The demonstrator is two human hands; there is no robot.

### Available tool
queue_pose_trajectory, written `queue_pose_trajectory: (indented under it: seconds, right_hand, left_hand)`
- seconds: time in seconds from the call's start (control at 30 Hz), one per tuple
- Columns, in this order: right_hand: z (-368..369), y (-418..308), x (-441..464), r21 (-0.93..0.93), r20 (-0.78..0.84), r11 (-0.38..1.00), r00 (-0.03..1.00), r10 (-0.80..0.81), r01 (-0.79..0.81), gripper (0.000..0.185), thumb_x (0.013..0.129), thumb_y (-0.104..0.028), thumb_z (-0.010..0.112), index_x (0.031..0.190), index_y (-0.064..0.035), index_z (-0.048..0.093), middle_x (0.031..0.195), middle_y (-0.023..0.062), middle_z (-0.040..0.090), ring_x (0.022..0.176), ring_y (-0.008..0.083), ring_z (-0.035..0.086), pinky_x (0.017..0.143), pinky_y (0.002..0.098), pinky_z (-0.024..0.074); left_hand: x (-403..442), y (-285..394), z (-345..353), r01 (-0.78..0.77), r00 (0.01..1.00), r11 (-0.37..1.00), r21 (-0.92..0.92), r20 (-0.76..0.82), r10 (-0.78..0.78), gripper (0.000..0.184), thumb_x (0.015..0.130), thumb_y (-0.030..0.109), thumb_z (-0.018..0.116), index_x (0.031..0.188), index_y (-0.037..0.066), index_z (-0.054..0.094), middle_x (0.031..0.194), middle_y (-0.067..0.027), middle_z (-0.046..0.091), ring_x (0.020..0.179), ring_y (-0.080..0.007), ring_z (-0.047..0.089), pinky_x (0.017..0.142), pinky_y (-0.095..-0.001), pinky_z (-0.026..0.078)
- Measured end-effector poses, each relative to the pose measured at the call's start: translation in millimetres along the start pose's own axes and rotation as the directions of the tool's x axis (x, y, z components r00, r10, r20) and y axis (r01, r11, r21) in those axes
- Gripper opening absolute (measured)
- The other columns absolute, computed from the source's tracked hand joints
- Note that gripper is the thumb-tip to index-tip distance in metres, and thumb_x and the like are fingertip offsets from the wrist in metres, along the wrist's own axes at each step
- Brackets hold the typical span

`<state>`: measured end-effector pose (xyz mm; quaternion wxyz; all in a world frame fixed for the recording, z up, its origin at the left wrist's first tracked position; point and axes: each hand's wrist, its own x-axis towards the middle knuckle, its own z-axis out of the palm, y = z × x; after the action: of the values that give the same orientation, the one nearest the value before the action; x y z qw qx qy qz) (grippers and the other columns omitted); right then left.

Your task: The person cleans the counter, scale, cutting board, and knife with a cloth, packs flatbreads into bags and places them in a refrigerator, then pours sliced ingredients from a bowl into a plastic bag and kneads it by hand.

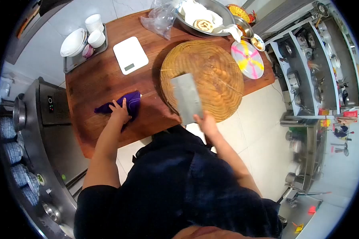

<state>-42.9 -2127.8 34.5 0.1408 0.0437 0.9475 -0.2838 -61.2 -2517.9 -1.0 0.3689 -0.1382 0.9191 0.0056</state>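
My right hand [206,123] is closed around the handle of a cleaver [186,97]. The broad grey blade points away from me, over the near left edge of a round wooden chopping block [211,71]. On the left part of the table my left hand [121,112] rests on a crumpled purple cloth [132,102], its fingers spread across the fabric. Part of the cloth is hidden under that hand.
A white kitchen scale [131,55] lies on the wooden table [87,87]. Bowls and cups stand on a tray [68,65] at the back left. Behind the block are a metal basin [227,18] with white cloth and dough, a plastic bag [159,20] and a colourful round lid [247,59].
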Motion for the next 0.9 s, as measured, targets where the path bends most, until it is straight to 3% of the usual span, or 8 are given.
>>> queue_pose_trajectory:
  seconds: [0.17,0.3,0.4,0.5,0.7,0.83,0.87,0.9]
  right_hand:
    - [-73,63,1,0.314,-0.166,0.881,0.893,0.419,-0.355,0.033,0.089,-0.029,0.059,0.100,0.0016,0.053,0.058,0.0090,0.056,0.039,0.0152,0.049,0.037,0.0313,0.0439]
    - [-39,32,9,0.042,-0.060,0.987,0.986,0.156,-0.153,0.041,0.087,-0.039,0.058,0.095,0.0011,0.054,0.071,0.0184,0.061,0.058,0.0263,0.062,0.052,0.0402,0.0487]
    - [-6,-16,10,-0.045,0.002,0.999,1.000,0.007,-0.007,0.045,0.084,-0.039,0.062,0.097,0.0035,0.054,0.085,0.0311,0.060,0.082,0.0464,0.060,0.072,0.0488,0.0489]
    - [-11,6,13,0.001,-0.051,0.998,0.997,-0.060,0.060,0.046,0.085,-0.038,0.061,0.100,0.0047,0.053,0.084,0.0303,0.061,0.077,0.0443,0.062,0.068,0.0487,0.0500]
    - [-96,98,15,0.508,-0.242,0.749,0.764,0.598,-0.426,0.031,0.090,-0.030,0.056,0.095,-0.0015,0.046,0.059,0.0083,0.052,0.044,0.0173,0.053,0.038,0.0332,0.0454]
    - [-90,82,29,0.416,-0.192,0.826,0.851,0.488,-0.380,0.031,0.090,-0.029,0.056,0.097,-0.0002,0.047,0.061,0.0084,0.052,0.041,0.0175,0.051,0.037,0.0327,0.0444]
    - [-84,67,32,0.302,-0.105,0.912,0.941,0.322,-0.278,0.034,0.088,-0.029,0.058,0.101,0.0024,0.052,0.073,0.0168,0.061,0.055,0.0275,0.061,0.050,0.0391,0.0509]
    - [-51,71,39,0.047,-0.261,0.992,0.958,0.121,-0.113,0.039,0.087,-0.031,0.058,0.106,0.0035,0.055,0.090,0.0255,0.063,0.081,0.0386,0.064,0.071,0.0448,0.0512]
  left_hand:
    - [-2,2,-1,-0.012,1.000,1.000,-0.028,0.003,0.012,0.105,0.077,0.043,0.070,0.148,0.017,-0.003,0.144,-0.0380,-0.003,0.131,-0.0584,0.011,0.103,-0.0517,0.033]
    - [15,-3,16,-0.042,0.998,0.999,0.022,-0.045,0.042,0.107,0.076,0.044,0.071,0.148,0.015,-0.003,0.142,-0.0412,-0.001,0.130,-0.0588,0.014,0.105,-0.0555,0.027]
    - [26,-12,31,-0.087,0.992,0.993,0.080,-0.082,0.094,0.107,0.075,0.045,0.071,0.148,0.014,-0.002,0.142,-0.0422,0.001,0.129,-0.0601,0.014,0.106,-0.0568,0.024]
    - [48,-18,42,-0.104,0.988,0.978,0.178,-0.093,0.122,0.108,0.075,0.046,0.070,0.148,0.013,-0.002,0.142,-0.0418,0.002,0.129,-0.0607,0.014,0.106,-0.0563,0.024]
    - [32,-9,31,-0.080,0.996,0.985,0.154,-0.031,0.086,0.108,0.076,0.047,0.069,0.147,0.010,-0.004,0.142,-0.0413,0.002,0.128,-0.0618,0.013,0.104,-0.0542,0.029]
    - [4,0,6,-0.032,0.999,0.995,0.090,0.020,0.031,0.107,0.077,0.047,0.069,0.147,0.009,-0.003,0.144,-0.0397,0.001,0.128,-0.0616,0.013,0.105,-0.0543,0.028]
    - [1,3,2,-0.026,0.999,0.997,0.073,0.029,0.024,0.107,0.077,0.047,0.069,0.147,0.009,-0.002,0.144,-0.0397,0.001,0.128,-0.0614,0.014,0.105,-0.0545,0.028]
    - [2,7,-1,-0.022,0.999,0.998,0.053,0.033,0.020,0.107,0.077,0.047,0.069,0.147,0.008,-0.002,0.143,-0.0398,0.001,0.128,-0.0613,0.014,0.105,-0.0547,0.027]
